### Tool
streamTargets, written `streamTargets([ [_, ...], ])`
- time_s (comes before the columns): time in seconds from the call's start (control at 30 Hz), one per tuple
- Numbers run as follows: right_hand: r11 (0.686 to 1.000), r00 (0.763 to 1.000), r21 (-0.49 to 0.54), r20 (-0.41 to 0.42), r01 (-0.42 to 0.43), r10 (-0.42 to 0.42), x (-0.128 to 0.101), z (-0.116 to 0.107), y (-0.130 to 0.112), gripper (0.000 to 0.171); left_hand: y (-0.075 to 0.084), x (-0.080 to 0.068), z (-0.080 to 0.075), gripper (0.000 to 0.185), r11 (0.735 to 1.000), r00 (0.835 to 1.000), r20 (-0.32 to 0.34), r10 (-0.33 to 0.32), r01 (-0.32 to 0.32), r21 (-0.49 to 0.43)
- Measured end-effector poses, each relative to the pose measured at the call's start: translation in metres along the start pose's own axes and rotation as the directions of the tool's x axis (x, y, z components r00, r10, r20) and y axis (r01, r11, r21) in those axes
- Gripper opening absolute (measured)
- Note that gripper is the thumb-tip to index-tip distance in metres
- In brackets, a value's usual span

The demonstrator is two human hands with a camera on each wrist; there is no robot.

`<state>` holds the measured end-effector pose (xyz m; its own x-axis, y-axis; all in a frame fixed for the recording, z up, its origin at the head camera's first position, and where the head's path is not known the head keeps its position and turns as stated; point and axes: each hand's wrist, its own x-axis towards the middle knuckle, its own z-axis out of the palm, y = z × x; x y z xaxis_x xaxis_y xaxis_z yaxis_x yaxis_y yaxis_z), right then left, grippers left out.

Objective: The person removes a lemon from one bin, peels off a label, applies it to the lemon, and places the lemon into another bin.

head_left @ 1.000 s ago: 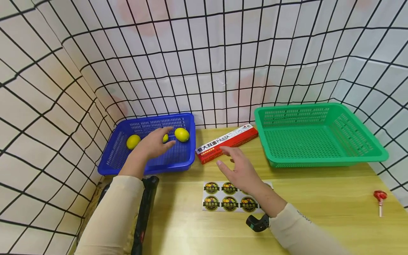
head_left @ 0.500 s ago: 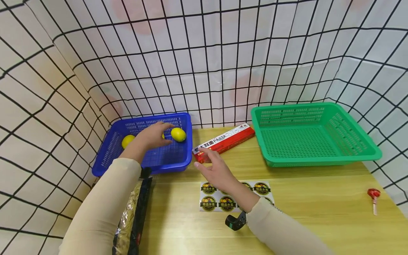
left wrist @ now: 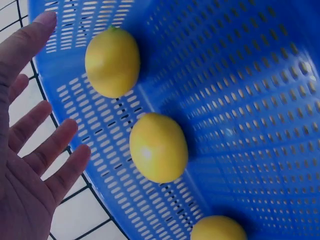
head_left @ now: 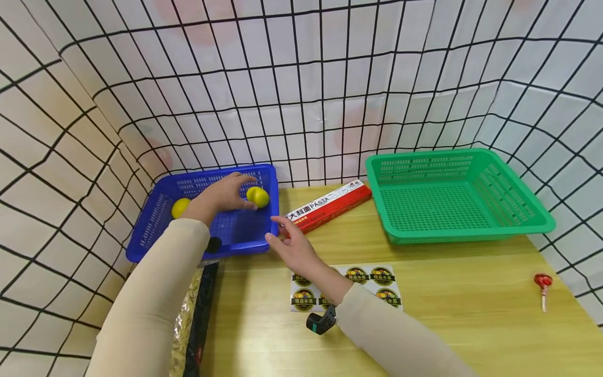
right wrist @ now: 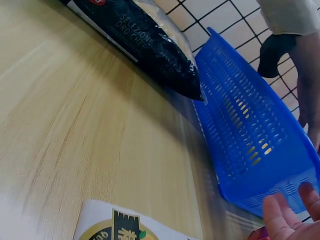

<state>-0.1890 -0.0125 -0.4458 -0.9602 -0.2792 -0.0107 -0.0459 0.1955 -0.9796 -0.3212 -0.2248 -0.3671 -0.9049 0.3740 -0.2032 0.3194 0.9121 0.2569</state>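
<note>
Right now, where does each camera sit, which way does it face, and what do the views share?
Head: worn high, facing forward and down at the table, blue basket and green basket; both sleeves and hands show, left hand in the blue basket, right hand by its corner.
Left wrist: looks past the open left hand into the blue basket at three lemons.
Right wrist: low over the table, facing the blue basket's outer wall; right fingers show.
Shared: all three see the blue basket.

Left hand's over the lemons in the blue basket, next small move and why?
Probably close the left hand round the lemon at its fingertips: the wrist view shows the fingers spread and holding nothing, while the right hand reaches open toward the blue basket rim.
</note>
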Motion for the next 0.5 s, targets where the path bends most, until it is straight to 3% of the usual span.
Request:
streamTargets([
  [0.5, 0.998, 0.995, 0.058, -0.095, -0.003, 0.009, 0.012, 0.011, 0.004, 0.041, -0.009, 0.029, 0.006, 0.08, 0.999, 0.999, 0.045, -0.007, 0.009, -0.041],
])
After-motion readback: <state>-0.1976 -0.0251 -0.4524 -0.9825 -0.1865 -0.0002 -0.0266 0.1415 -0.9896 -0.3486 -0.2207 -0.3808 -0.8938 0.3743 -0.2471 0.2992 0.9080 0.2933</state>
